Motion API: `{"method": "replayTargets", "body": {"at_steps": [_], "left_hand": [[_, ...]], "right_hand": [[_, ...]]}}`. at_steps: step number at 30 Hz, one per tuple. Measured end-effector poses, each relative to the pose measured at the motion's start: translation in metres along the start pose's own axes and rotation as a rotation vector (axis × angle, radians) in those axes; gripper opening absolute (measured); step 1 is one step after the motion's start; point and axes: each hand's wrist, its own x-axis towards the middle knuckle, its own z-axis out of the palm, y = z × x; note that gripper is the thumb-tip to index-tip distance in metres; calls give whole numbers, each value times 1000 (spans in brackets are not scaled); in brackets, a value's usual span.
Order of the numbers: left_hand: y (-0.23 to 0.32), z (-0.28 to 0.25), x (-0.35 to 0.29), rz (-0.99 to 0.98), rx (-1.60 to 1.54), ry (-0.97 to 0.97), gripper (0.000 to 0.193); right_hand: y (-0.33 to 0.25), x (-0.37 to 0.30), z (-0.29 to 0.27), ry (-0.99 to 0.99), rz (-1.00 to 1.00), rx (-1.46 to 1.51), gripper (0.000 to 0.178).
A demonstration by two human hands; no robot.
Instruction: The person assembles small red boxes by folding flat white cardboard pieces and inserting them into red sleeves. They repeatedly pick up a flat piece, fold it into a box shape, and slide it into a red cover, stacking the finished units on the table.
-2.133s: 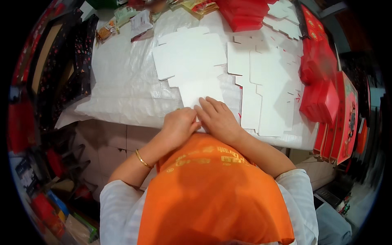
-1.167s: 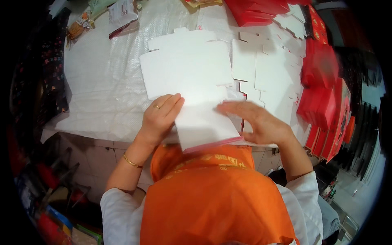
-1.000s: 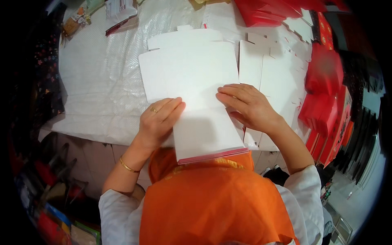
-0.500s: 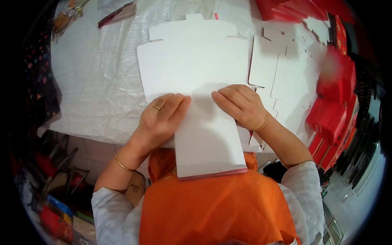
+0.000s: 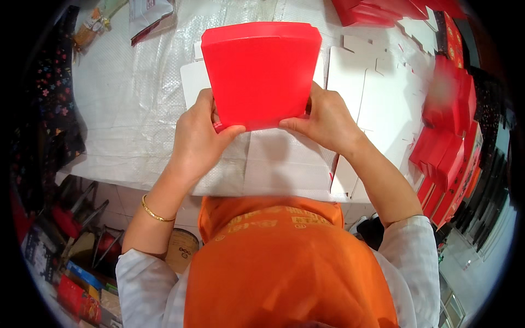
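A red cardboard box blank (image 5: 261, 76) is raised in front of me, its plain red face toward me and its far edge bent into a narrow flap. My left hand (image 5: 199, 131) grips its near left corner, thumb in front and fingers behind. At the near right corner my right hand (image 5: 328, 117) has the same hold. Part of a white cardboard sheet (image 5: 192, 82) shows past the left side of the red face; I cannot tell whether it belongs to the same piece. Both hands' fingertips are hidden behind the cardboard.
White woven sheeting (image 5: 136, 126) covers the table. Flat white box blanks (image 5: 377, 93) lie to the right, with red boxes (image 5: 445, 147) piled beyond them. A silver packet (image 5: 149, 13) lies at the far left. Tangled items crowd the floor lower left.
The cardboard showed its white inside, with a long panel reaching toward my apron. Now that panel is folded up, red face showing, and my hands have shifted to its near corners.
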Motion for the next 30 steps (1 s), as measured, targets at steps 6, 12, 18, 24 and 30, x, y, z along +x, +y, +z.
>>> {"method": "replayTargets", "body": {"at_steps": [6, 12, 18, 24, 30], "left_hand": [[3, 0, 8, -104, -153, -19, 43], [-9, 8, 8, -131, -127, 8, 38], [-9, 10, 12, -66, -132, 7, 35], [-22, 12, -29, 278, -155, 5, 31], [-34, 8, -59, 771, 344, 151, 43]], "right_hand": [[1, 3, 5, 50, 23, 28, 51], [-1, 5, 16, 144, 43, -39, 50], [-10, 1, 13, 138, 58, 2, 51], [11, -28, 15, 25, -275, 125, 31], [26, -60, 59, 406, -795, -307, 37]]}}
